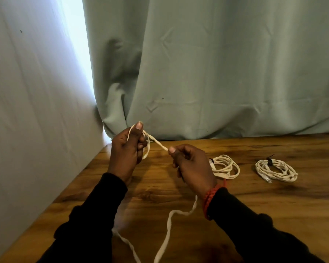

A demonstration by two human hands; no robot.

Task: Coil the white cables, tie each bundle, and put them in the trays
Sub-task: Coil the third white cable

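Left hand (127, 149) raised above brown wood-grain table (254, 215), fist closed round small loops of white flat cable (160, 146). Right hand (192, 164) pinching same cable between thumb and fingers; short taut span between hands. Slack trailing under right wrist, snaking over table toward near edge. Two coiled white cable bundles flat on table, right of hands: nearer coil (225, 167) partly hidden behind right hand, farther coil (275, 170) with dark tie (269, 160) on top. Coils apart.

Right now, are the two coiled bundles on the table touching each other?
Apart. The head view shows bare wood between the nearer bundle and the far-right bundle on the table.
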